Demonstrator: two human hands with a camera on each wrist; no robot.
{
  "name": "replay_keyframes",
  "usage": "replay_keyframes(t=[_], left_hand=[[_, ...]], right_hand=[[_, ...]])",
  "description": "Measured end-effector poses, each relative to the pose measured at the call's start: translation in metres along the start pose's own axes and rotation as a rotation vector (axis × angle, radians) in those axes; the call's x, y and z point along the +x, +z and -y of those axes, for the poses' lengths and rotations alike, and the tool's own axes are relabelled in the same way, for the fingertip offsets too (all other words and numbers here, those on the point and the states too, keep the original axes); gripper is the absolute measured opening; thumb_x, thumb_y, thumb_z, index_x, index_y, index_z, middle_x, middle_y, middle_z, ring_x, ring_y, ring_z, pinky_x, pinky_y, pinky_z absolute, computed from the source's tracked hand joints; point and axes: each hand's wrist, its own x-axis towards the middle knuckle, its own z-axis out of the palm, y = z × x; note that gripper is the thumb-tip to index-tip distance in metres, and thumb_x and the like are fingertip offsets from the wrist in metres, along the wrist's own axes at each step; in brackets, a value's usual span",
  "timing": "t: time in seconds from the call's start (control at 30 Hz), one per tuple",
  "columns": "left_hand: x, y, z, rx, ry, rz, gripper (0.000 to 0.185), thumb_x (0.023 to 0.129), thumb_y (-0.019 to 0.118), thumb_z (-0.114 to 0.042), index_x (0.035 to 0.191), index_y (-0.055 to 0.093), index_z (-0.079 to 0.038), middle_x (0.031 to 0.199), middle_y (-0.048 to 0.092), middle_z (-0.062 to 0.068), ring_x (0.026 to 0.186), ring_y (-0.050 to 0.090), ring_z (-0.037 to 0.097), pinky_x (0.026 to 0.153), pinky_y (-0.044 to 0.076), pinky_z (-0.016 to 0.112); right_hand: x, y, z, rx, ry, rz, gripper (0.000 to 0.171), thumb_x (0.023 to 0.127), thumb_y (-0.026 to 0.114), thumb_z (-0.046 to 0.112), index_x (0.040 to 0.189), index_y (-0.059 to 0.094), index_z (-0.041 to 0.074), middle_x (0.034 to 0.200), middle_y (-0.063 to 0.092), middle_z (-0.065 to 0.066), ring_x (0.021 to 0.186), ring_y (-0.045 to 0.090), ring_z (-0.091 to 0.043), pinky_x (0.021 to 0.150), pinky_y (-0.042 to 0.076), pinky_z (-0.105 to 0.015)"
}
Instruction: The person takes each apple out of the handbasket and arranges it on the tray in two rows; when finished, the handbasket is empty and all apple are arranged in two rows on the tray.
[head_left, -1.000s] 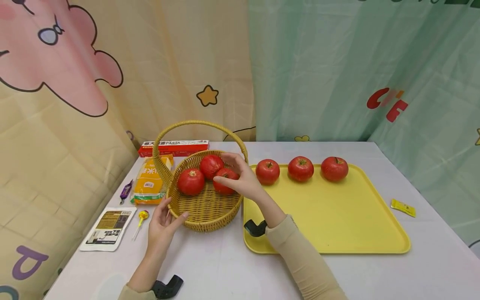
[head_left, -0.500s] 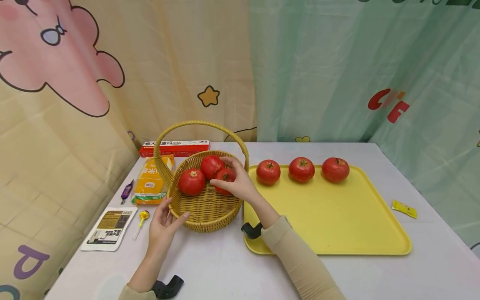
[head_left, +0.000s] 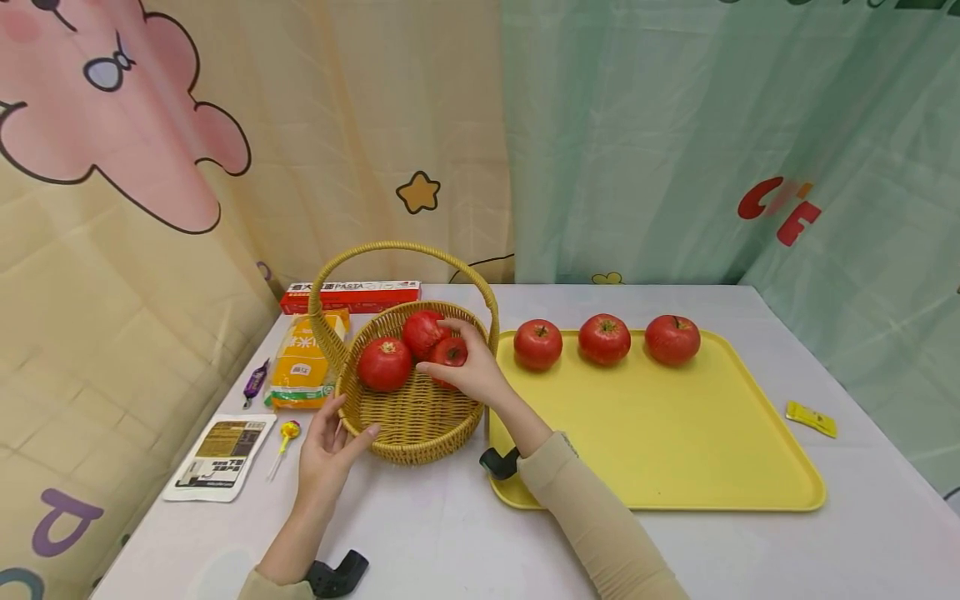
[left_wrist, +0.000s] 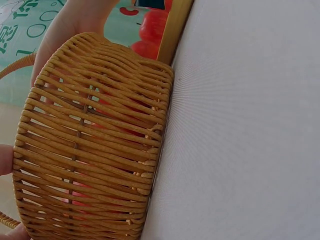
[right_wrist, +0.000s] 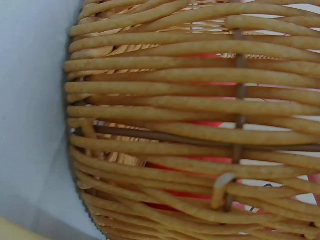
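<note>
Three apples in the wicker basket; my right hand reaches over its right rim, fingers curled round the nearest apple, which sits low against the right wall, touching the rear apple; the left apple lies apart, toward my other hand; my left hand rests with relaxed, straight fingers against the basket's near-left wall, steadying it on the tabletop; gripped apple lies directly under my right palm, stem up; handle arches overhead, behind my wrist; yellow tray just right of the basket, three more apples along its far edge.
</note>
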Motion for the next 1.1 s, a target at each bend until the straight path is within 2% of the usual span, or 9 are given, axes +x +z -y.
replay_keyframes(t=[0.23,0.47,0.67,1.1], left_hand=[[0.001,-0.0004,0.0018,-0.004,0.007,0.003,0.066,0.085,0.067,-0.002,0.141,0.032,-0.004,0.156,0.013,0.001,0.141,0.018,0.018,0.109,0.026,0.025],[0.0011,-0.0006,0.0035,-0.01,0.025,0.006,0.068,0.084,0.069,-0.005,0.141,0.032,-0.003,0.156,0.012,0.002,0.141,0.018,0.019,0.109,0.026,0.024],[0.0018,0.0001,0.004,-0.02,0.045,0.011,0.068,0.084,0.068,-0.002,0.141,0.03,-0.001,0.156,0.01,0.006,0.141,0.017,0.023,0.108,0.026,0.025],[0.0015,-0.0014,0.0056,-0.017,0.038,0.013,0.068,0.084,0.069,-0.004,0.141,0.031,-0.003,0.156,0.011,0.003,0.141,0.018,0.021,0.108,0.027,0.025]], right_hand=[[-0.0006,0.0021,0.0008,-0.088,0.004,0.006,0.075,0.073,0.079,0.036,0.135,0.041,0.015,0.138,0.04,-0.006,0.123,0.043,-0.026,0.099,0.044,-0.042],[-0.0019,0.0023,0.0018,-0.131,0.034,0.041,0.078,0.073,0.079,0.039,0.136,0.04,0.013,0.136,0.043,-0.01,0.117,0.048,-0.024,0.095,0.048,-0.04],[-0.0016,0.0028,0.0003,-0.175,0.027,0.058,0.074,0.072,0.08,0.038,0.133,0.045,0.013,0.131,0.048,-0.009,0.117,0.048,-0.021,0.098,0.045,-0.038],[-0.0006,0.0032,-0.0018,-0.288,-0.003,0.137,0.063,0.075,0.079,0.033,0.127,0.05,0.01,0.125,0.053,-0.007,0.116,0.051,-0.021,0.096,0.047,-0.036]])
